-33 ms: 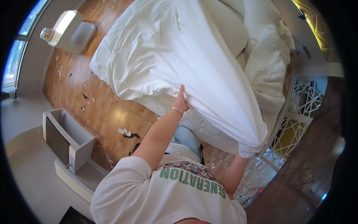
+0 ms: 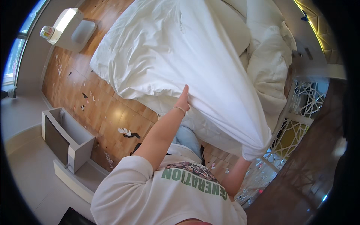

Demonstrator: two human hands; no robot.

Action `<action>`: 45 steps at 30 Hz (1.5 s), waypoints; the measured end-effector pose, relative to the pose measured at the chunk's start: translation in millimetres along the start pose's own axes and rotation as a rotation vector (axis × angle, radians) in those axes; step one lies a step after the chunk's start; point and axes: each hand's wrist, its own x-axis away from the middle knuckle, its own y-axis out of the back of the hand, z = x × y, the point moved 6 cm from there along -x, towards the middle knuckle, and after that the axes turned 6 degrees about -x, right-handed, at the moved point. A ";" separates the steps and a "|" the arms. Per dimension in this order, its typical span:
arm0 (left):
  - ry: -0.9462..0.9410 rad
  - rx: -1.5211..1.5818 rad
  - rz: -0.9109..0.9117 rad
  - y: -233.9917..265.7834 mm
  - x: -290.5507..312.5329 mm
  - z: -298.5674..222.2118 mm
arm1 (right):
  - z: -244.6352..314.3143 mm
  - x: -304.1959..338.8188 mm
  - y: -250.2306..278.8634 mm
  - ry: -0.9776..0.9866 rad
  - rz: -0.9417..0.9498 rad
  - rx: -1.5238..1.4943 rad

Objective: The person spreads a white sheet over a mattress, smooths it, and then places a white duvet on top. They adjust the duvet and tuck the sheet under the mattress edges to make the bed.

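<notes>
A large white duvet cover (image 2: 161, 48) spreads in wrinkled folds over the bed ahead of me. My left hand (image 2: 182, 101), with a thin bracelet at the wrist, is at its near edge. The thumb side of that hand rests along the fabric, which gathers at the fingers and looks gripped there. My right forearm (image 2: 237, 173) reaches up at the right, and its hand is wholly hidden inside a pulled-out corner (image 2: 257, 148) of the cover. Between the two hands the cloth runs in a stretched slope. The right fingers cannot be seen.
Rumpled white bedding (image 2: 269, 56) lies at the right side of the bed. A lattice screen (image 2: 288, 131) stands right of it. At left are an open grey cabinet (image 2: 69, 137) and a white boxy object (image 2: 67, 32). Small scraps (image 2: 127, 132) litter the wooden floor.
The covered right hand and its corner of cloth have shifted slightly to the right. My left hand has tilted a little, its fingertips slightly further right. The bedding is otherwise the same.
</notes>
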 end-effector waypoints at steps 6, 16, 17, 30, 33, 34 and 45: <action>0.039 0.616 0.141 -11.3 8.4 20.8 | -11.1 17.4 21.7 0.099 0.035 0.258; -0.387 0.545 0.468 64.1 165.0 -79.7 | -201.9 110.2 -67.4 -0.642 0.058 -0.773; -0.448 0.540 0.489 75.0 180.2 -76.6 | -179.8 98.9 -81.0 -0.690 0.041 -0.874; 0.018 0.213 -0.671 200.0 91.6 221.1 | -144.9 99.3 -23.7 -0.581 0.176 -0.737; -0.031 -0.127 -0.671 176.5 77.2 247.3 | -131.4 91.7 -14.8 -0.485 0.133 -0.629; 0.001 -0.309 -0.602 156.2 71.1 249.9 | -130.3 86.1 -11.7 -0.447 0.123 -0.620; 0.058 -1.287 -0.676 60.4 124.2 159.6 | -124.3 139.7 -64.2 -0.049 0.648 -0.425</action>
